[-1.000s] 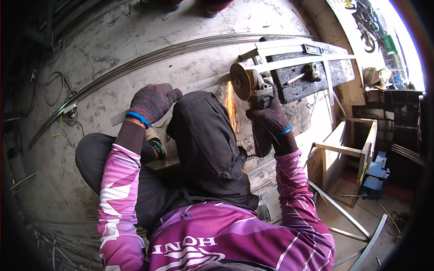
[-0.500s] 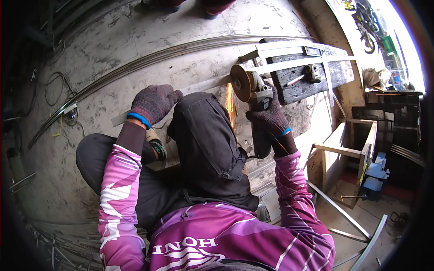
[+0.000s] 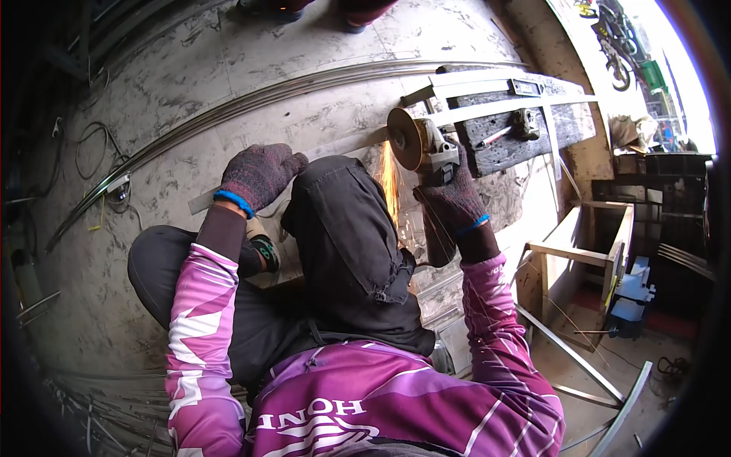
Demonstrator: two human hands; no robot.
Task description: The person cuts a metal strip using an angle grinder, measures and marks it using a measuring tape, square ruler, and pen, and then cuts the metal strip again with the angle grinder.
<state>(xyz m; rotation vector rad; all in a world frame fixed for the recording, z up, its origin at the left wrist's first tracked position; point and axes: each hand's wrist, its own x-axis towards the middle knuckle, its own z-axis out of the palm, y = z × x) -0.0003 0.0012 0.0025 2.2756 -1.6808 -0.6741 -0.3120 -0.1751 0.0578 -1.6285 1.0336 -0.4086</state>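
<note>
Okay, only the head view to go on, so I'm treating its middle as the clock centre. Around 10 o'clock the left hand in a dark knit glove with a blue cuff (image 3: 255, 179) is clasping a flat, pale grey metal strip (image 3: 346, 142), which is poking out either side of the glove and running toward 1 o'clock. The thumb's underside is hiding from me. Near 2 o'clock the matching gloved right hand (image 3: 457, 194) is gripping a grey-and-black angle grinder (image 3: 439, 160), and its round brown disc (image 3: 407, 139) is meeting the strip at 1 o'clock. The disc is hiding whether the strip is joining the pale bar (image 3: 487, 108) lying across a dark, charred-looking wooden block (image 3: 495, 158) at 2 o'clock. Orange sparks (image 3: 389, 186) are spraying toward 6 o'clock, right beside a black-trousered knee (image 3: 343, 213).

So I'm reading the step in hand as cutting or grinding that strip. Next move, imo, is calling for a firm left grip, even pressure and more knee clearance.
</note>
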